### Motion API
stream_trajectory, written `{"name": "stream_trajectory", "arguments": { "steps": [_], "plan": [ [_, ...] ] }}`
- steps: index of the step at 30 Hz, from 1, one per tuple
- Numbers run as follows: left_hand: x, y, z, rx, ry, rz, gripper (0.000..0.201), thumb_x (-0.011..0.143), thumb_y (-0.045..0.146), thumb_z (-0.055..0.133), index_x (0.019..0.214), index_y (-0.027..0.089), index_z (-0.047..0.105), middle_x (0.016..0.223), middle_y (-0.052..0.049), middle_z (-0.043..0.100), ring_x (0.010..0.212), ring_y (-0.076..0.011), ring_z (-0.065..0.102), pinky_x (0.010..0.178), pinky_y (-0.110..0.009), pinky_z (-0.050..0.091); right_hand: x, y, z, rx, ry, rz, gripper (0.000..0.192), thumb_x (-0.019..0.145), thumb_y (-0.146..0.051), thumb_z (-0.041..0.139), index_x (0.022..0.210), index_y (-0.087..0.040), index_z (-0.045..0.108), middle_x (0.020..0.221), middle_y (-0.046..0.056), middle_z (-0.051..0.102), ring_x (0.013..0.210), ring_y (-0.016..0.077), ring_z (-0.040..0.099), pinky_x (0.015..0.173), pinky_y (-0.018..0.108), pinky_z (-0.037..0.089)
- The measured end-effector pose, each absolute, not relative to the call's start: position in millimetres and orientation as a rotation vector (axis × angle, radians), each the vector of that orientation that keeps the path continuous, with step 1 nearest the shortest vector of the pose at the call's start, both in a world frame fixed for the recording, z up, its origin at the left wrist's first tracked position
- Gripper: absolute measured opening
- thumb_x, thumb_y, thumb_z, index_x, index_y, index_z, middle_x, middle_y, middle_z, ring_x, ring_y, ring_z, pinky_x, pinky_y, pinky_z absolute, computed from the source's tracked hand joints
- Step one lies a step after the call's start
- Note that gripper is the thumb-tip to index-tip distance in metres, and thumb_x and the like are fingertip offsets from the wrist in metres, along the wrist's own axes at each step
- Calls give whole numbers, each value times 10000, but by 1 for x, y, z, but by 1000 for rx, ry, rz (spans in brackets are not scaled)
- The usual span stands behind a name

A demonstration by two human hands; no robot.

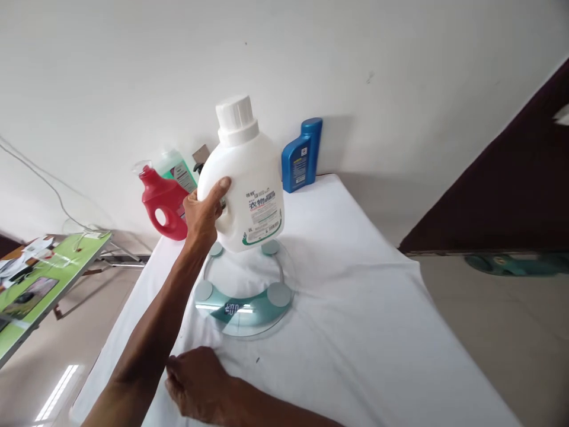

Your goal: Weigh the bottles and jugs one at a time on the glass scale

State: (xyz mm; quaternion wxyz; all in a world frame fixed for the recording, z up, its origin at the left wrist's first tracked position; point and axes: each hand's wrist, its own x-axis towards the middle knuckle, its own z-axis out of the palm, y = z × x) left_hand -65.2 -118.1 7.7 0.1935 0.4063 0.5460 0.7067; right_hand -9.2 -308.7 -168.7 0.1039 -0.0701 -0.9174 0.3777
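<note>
From the head camera we see the left grip (203,214) wrapped around the handle side of the white detergent jug (243,178), thumb pressed on its shoulder, holding it upright just above the glass scale (243,296) near the counter's (364,308) middle. The jug has a white ribbed cap and a printed label. The right grip (195,382) rests loosely curled, holding nothing, on the counter's near edge.

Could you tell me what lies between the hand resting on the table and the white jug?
In the head view, the glass scale lies between the hand and the white jug.
</note>
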Motion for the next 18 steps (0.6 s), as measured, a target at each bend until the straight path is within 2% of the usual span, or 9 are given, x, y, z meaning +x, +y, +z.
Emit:
{"name": "stream_trajectory", "arguments": {
  "steps": [2,4,8,12,16,18],
  "plan": [
    [-74,-148,-1,1105,1571,1991,670,644,630,930,599,240,387,549,64,262,503,-65,253,457,-279,208,-6,-307,-167,-206,-2753,1109,169,999,-319,637,894,-187,653,860,43,798,659,196,686,565,314,370],
    [-83,-172,-12,1059,1585,1996,658,620,608,929,593,238,386,543,66,257,495,-61,251,456,-277,199,-2,-304,-165,-203,-2723,1138,159,1010,-317,624,908,-196,634,911,47,812,716,193,703,605,305,362],
    [-94,-199,-30,977,1577,2002,636,557,567,930,584,239,386,522,82,254,484,-54,229,453,-276,200,0,-303,-167,-220,-2676,1174,144,996,-277,643,875,-205,609,884,38,793,721,183,682,629,299,340],
    [-98,-205,-37,988,1562,2012,642,573,592,915,576,238,379,527,79,269,488,-54,221,457,-277,211,-1,-305,-170,-207,-2661,1160,151,995,-253,644,862,-200,597,879,38,785,711,168,650,645,297,327],
    [-104,-206,-37,1029,1588,1954,672,602,671,904,589,241,387,537,64,290,490,-74,281,466,-284,253,1,-304,-167,-204,-2675,1149,175,1009,-234,621,842,-197,586,855,36,764,692,157,612,643,299,312],
    [-113,-206,-38,1056,1610,1912,664,661,744,856,611,237,431,556,36,356,511,-104,375,487,-292,318,3,-303,-166,-202,-2667,1168,179,1003,-223,624,831,-199,580,839,27,749,683,154,595,639,297,311]
  ]
}}
